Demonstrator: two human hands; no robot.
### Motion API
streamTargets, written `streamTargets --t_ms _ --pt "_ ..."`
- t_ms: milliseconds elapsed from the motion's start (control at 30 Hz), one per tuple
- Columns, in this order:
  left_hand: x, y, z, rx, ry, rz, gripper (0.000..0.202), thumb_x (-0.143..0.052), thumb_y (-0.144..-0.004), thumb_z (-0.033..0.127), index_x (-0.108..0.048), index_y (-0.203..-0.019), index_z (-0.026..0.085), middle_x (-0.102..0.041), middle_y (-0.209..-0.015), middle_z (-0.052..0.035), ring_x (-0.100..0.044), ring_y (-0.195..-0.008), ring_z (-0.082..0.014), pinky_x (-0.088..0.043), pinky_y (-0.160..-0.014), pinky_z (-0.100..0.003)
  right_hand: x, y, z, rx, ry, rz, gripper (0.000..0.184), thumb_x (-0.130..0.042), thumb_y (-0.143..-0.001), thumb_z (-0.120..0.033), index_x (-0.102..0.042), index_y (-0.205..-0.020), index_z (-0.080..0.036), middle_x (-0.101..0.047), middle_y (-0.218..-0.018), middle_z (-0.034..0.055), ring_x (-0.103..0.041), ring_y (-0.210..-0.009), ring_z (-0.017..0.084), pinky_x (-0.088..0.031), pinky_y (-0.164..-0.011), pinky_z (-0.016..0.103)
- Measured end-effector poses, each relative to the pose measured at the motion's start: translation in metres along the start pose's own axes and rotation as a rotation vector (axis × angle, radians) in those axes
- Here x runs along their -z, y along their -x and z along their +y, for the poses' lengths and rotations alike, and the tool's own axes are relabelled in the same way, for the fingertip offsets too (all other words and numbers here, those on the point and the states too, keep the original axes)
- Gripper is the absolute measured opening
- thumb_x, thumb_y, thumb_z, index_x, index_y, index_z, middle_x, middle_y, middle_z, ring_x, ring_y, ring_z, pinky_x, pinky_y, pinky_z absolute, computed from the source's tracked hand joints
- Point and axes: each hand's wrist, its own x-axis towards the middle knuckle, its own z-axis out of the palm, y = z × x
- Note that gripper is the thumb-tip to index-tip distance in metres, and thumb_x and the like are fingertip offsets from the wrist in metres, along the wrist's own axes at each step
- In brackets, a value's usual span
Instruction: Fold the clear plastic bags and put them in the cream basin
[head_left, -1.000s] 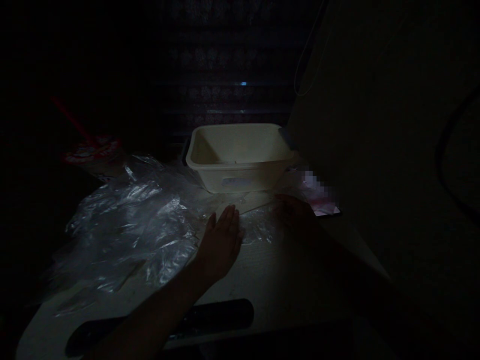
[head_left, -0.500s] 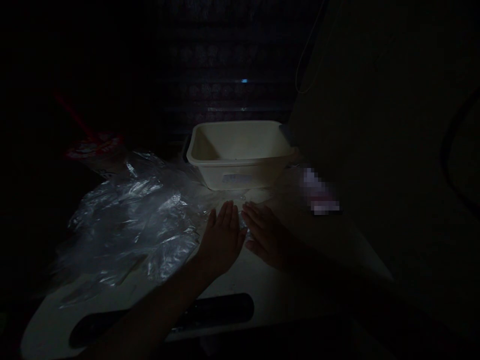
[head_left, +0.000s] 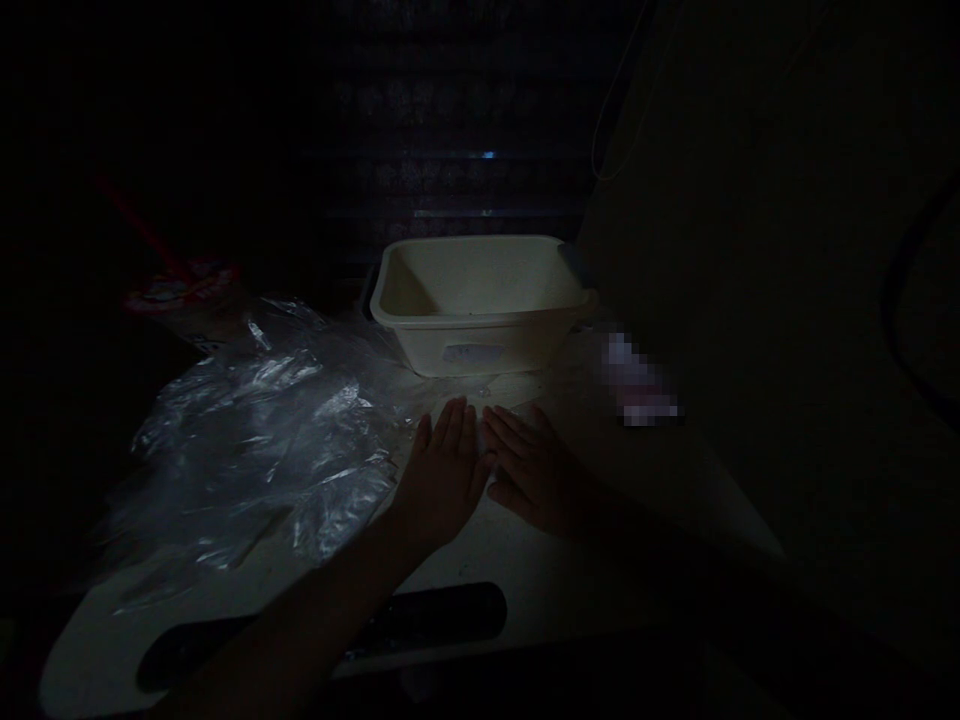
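Observation:
The scene is very dark. My left hand (head_left: 442,475) lies flat, fingers stretched out, on a pale table top (head_left: 525,580). My right hand (head_left: 534,465) lies flat beside it, fingers out, almost touching the left. Both rest on the thin edge of a clear plastic sheet (head_left: 262,440) that is crumpled in a heap to the left. Just beyond the fingertips stands a cream rectangular tub (head_left: 476,300), with nothing visible inside.
A red-topped packet (head_left: 180,295) lies at the far left behind the plastic. A long black object (head_left: 345,640) lies along the table's near edge. A dark wall (head_left: 750,300) rises on the right, with a blurred patch at its foot.
My right hand has slid left from the table's right side to lie beside my left hand. The left hand has stayed in place.

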Motion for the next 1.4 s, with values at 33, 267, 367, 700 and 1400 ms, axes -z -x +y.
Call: streamTargets --t_ms 33,267,367,700,1400 --pt "0.000 0.000 0.000 -0.024 0.009 0.002 0.049 -0.022 -0.084 0.031 -0.028 -0.121 0.000 -0.026 -0.129 -0.0191 -0.015 -0.120 -0.0257 -0.017 -0.095 -0.044 0.000 0.000 0.000 -0.005 -0.002 -0.002 0.055 -0.031 -0.079 -0.040 -0.030 -0.122 -0.006 -0.029 -0.128 0.0142 -0.020 -0.119 0.023 -0.012 -0.093 0.049" --pt "-0.002 0.000 0.001 -0.077 0.018 -0.030 0.046 -0.023 -0.082 0.025 -0.026 -0.122 0.000 -0.026 -0.128 -0.0183 -0.016 -0.120 -0.0240 -0.016 -0.095 -0.044 0.004 0.000 -0.001 0.003 -0.018 -0.009 0.056 -0.032 -0.078 -0.041 -0.030 -0.122 -0.006 -0.030 -0.128 0.0150 -0.022 -0.118 0.024 -0.013 -0.093 0.049" --pt "0.000 0.000 0.003 -0.060 0.010 -0.045 0.046 -0.024 -0.082 0.025 -0.027 -0.121 0.001 -0.027 -0.128 -0.0184 -0.016 -0.120 -0.0248 -0.016 -0.094 -0.046 0.004 0.000 -0.001 -0.006 -0.005 0.018 0.054 -0.034 -0.078 -0.039 -0.032 -0.121 -0.006 -0.031 -0.127 0.0145 -0.022 -0.118 0.023 -0.014 -0.093 0.049" --pt "0.004 -0.001 0.003 -0.053 -0.017 -0.071 0.046 -0.022 -0.083 0.026 -0.028 -0.121 0.000 -0.024 -0.129 -0.0193 -0.016 -0.120 -0.0261 -0.016 -0.093 -0.049 0.000 0.002 0.005 -0.061 0.041 0.006 0.055 -0.027 -0.080 -0.040 -0.032 -0.120 -0.003 -0.029 -0.127 0.0172 -0.022 -0.118 0.025 -0.012 -0.092 0.051" --pt "0.002 0.000 0.003 -0.051 -0.068 -0.060 0.048 -0.017 -0.085 0.031 -0.024 -0.122 0.002 -0.022 -0.131 -0.0168 -0.014 -0.121 -0.0240 -0.013 -0.095 -0.046 -0.006 0.011 0.028 -0.222 0.235 0.035 0.054 -0.023 -0.082 -0.040 -0.037 -0.116 -0.001 -0.033 -0.124 0.0184 -0.027 -0.115 0.026 -0.021 -0.091 0.044"
